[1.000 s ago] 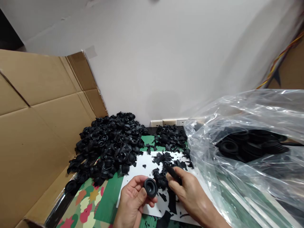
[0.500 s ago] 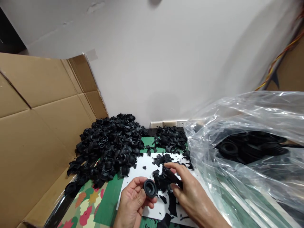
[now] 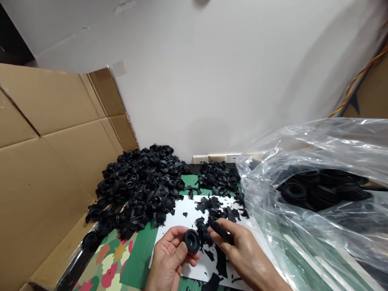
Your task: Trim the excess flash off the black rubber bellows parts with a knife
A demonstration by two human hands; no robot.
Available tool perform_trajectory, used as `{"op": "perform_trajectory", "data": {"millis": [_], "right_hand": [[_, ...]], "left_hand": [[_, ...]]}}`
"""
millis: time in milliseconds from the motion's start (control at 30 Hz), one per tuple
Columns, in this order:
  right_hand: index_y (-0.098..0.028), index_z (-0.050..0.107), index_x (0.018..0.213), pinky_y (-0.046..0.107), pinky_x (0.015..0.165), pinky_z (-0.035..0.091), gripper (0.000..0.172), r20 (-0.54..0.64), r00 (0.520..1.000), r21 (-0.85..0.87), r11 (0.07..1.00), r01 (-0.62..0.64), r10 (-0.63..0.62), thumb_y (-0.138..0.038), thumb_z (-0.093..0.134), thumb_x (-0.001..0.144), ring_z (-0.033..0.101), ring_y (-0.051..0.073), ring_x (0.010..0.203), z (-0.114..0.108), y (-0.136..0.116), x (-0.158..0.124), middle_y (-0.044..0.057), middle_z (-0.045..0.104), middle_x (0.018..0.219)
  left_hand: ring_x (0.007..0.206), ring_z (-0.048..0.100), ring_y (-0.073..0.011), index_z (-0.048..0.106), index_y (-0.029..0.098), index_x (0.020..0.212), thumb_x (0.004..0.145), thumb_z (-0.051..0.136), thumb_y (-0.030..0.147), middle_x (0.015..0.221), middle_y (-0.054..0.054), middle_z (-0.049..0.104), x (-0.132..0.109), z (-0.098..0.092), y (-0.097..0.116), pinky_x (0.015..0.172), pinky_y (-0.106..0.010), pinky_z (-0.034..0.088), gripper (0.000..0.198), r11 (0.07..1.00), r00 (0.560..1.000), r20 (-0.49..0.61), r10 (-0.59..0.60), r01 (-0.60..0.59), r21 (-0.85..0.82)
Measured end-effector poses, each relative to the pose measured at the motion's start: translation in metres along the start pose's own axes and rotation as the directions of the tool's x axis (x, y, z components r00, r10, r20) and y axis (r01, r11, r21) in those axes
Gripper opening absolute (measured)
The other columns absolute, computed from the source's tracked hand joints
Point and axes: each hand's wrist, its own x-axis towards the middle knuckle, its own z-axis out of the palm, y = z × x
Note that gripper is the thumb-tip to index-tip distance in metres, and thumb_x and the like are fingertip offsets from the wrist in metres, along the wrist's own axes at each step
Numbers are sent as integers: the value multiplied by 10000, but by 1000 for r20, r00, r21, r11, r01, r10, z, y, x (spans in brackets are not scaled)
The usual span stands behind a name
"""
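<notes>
My left hand [image 3: 172, 252] grips a round, hollow black rubber part [image 3: 192, 241] between thumb and fingers, its open end facing up toward me. Just to the right, my right hand [image 3: 239, 246] is closed around a long, slim black object [image 3: 222, 231] that looks like a tool handle; its tip is hard to make out against the dark scraps. Torn black rubber scraps [image 3: 209, 203] lie about both hands on a white sheet [image 3: 172, 225].
A large heap of ribbed black rubber parts [image 3: 142, 182] sits at the left, beside a cardboard panel [image 3: 69, 149]. A smaller scrap heap [image 3: 220, 178] lies by the wall sockets [image 3: 216, 159]. On the right, a clear plastic bag [image 3: 260, 190] holds more black parts [image 3: 324, 188].
My right hand's fingers have closed in around the slim black object. A black scrap now lies on the sheet just beyond that hand. The left hand holds the rubber part almost still, slightly turned.
</notes>
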Motion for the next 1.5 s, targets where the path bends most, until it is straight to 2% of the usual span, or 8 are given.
{"op": "perform_trajectory", "data": {"millis": [267, 400, 567, 700, 800, 967, 1200, 1500], "right_hand": [[-181, 659, 630, 245, 587, 393, 250, 154, 973, 112, 981, 158, -174, -168, 466, 788, 528, 154, 642, -1, -22, -6, 9, 539, 677], [-175, 660, 687, 263, 622, 393, 168, 191, 979, 141, 989, 42, -69, -197, 508, 758, 537, 176, 688, 5, -22, -7, 20, 560, 722], [-185, 490, 622, 226, 497, 338, 206, 312, 945, 408, 884, -228, 100, -344, 581, 715, 417, 113, 509, -1, -15, -4, -55, 430, 546], [-205, 404, 575, 209, 426, 264, 310, 186, 974, 472, 857, -206, 132, -415, 574, 727, 272, 71, 419, -6, -7, 1, -97, 296, 486], [-183, 524, 661, 227, 520, 362, 169, 76, 990, 449, 883, -138, 116, -325, 606, 701, 438, 113, 525, -1, -8, 3, -59, 440, 552], [-178, 555, 745, 261, 595, 429, 159, 96, 992, 484, 868, -116, 80, -328, 591, 705, 573, 175, 635, 10, -17, -2, -9, 582, 644], [-182, 502, 606, 263, 544, 375, 162, 20, 991, 351, 928, -128, 129, -302, 532, 712, 483, 152, 557, 12, -11, -2, -21, 504, 561], [-191, 481, 660, 238, 537, 371, 96, -29, 994, 415, 906, -84, 105, -251, 550, 692, 454, 134, 574, 9, -15, -3, -42, 473, 601]], "left_hand": [[482, 581, -117, 689, 122, 756, 537, 812, 221, 607, -33, 671, 2, 1, -5, 457, -199, 461, 270, 982, 987, -20, 157, -154, 107], [507, 585, -110, 698, 159, 745, 538, 799, 182, 647, -23, 696, -1, 5, -9, 485, -184, 460, 232, 970, 980, -52, 190, -180, 164], [848, 644, -235, 712, 172, 728, 586, 761, 173, 880, -86, 728, 1, 3, 1, 714, -265, 513, 150, 881, 918, -17, 397, -376, 288], [675, 655, -189, 691, 154, 823, 655, 737, 238, 923, -106, 709, 5, 1, 16, 553, -239, 510, 193, 962, 983, -4, 186, -181, 204], [604, 648, -163, 686, 138, 818, 638, 758, 255, 833, -79, 692, 2, 6, 17, 503, -212, 495, 226, 992, 997, 6, 79, -79, 95], [522, 633, -148, 684, 140, 815, 559, 810, 268, 704, -38, 664, -1, 13, 4, 463, -216, 491, 313, 1000, 999, 40, 10, -11, 11], [442, 592, -137, 660, 111, 775, 605, 768, 386, 514, -42, 639, 1, 10, -9, 400, -202, 449, 341, 994, 995, 20, -94, 93, 57], [390, 522, -60, 697, 101, 744, 578, 794, 291, 523, -14, 623, 2, 13, -7, 385, -139, 381, 270, 993, 993, -38, -113, 114, 43]]}}
